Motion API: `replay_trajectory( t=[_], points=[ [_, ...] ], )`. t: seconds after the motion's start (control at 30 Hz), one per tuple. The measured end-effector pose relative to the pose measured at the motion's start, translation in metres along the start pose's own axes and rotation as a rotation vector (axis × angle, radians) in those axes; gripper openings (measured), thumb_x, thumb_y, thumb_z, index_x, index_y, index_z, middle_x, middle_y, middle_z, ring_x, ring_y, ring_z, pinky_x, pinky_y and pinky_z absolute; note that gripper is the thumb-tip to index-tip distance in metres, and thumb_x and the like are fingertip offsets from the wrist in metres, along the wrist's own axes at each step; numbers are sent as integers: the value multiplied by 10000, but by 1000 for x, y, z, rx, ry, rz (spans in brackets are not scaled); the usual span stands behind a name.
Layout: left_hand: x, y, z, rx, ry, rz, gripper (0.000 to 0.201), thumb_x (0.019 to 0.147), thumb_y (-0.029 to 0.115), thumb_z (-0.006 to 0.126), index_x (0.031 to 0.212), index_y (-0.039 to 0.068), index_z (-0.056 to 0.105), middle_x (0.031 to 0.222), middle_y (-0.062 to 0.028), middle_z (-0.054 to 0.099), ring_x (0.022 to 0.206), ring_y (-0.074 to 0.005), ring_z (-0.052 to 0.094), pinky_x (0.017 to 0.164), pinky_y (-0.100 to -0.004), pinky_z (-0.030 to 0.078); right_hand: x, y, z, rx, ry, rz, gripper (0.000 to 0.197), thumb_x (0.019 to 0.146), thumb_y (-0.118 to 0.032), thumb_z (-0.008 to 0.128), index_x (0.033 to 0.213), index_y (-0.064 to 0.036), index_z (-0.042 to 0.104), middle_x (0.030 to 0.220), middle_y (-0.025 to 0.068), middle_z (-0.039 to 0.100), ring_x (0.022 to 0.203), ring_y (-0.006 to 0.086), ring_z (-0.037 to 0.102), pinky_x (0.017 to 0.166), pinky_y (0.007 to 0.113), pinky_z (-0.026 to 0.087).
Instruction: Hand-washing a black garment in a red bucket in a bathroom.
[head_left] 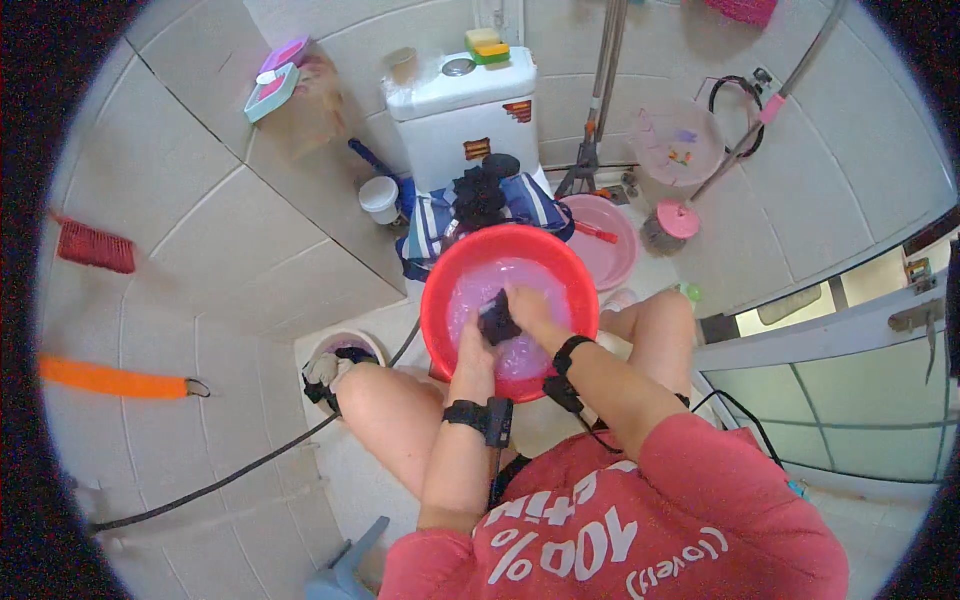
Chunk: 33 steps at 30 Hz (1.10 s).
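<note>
A red plastic basin (439,343) stands in front of me, with sudsy, pinkish water (510,275) in it. Over this water a small dark cloth (498,320) is bunched between my two hands; its exact kind cannot be made out. My left hand (475,346) grips its lower left side. From the right, my right hand (531,308) is closed on its upper edge. Fingers on both sides are partly hidden by the cloth and the suds. Both wrists wear black straps with small devices.
Behind the basin, dark and blue striped clothes (430,222) lie against a white toilet (440,130). A pink basin (612,250) is to the right. Laundry fills a small bucket (372,342) at left, near a dark hose (270,455). A blue stool (350,565) stands lower left.
</note>
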<state>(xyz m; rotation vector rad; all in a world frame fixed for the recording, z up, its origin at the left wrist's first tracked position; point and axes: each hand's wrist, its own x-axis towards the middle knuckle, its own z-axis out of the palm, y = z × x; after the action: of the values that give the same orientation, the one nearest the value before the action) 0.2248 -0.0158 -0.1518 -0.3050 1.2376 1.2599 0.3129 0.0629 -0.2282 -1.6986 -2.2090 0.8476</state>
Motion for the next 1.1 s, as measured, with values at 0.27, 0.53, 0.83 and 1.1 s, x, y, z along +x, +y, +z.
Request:
replay_trajectory(
  t=[0.27, 0.53, 0.83, 1.1],
  points=[
    [76, 0, -85, -236, -66, 235, 464, 898, 428, 372, 1181, 73, 472, 1211, -138, 490, 1074, -275, 491, 894, -434, 404, -18, -39, -13, -247, -268, -183, 431, 719, -252, 609, 1106, -77, 542, 932, 207, 608, 904, 378, 575, 776, 466, 459],
    [33, -1, -31, -289, -32, -12, 542, 900, 485, 292, 1151, 54, 503, 1133, -162, 539, 996, -332, 525, 838, -475, 436, -30, -63, 3, 246, -351, -101, 375, 787, -314, 567, 1016, -17, 550, 960, 236, 595, 895, 377, 576, 776, 440, 448],
    [60, -20, -60, -299, -262, 377, 387, 895, 423, 364, 910, 86, 553, 867, -113, 598, 798, -255, 594, 715, -420, 492, -52, -126, -48, 16, -167, -270, 397, 836, -405, 484, 898, -33, 611, 777, 220, 615, 762, 396, 590, 697, 456, 459],
    [97, -52, -41, -561, -379, 17, 248, 870, 318, 453, 852, 96, 561, 774, -93, 602, 715, -208, 606, 633, -386, 499, -26, -78, -18, -22, -89, -198, 599, 904, -429, 299, 634, -7, 627, 706, 240, 594, 732, 432, 574, 695, 475, 435]
  ],
)
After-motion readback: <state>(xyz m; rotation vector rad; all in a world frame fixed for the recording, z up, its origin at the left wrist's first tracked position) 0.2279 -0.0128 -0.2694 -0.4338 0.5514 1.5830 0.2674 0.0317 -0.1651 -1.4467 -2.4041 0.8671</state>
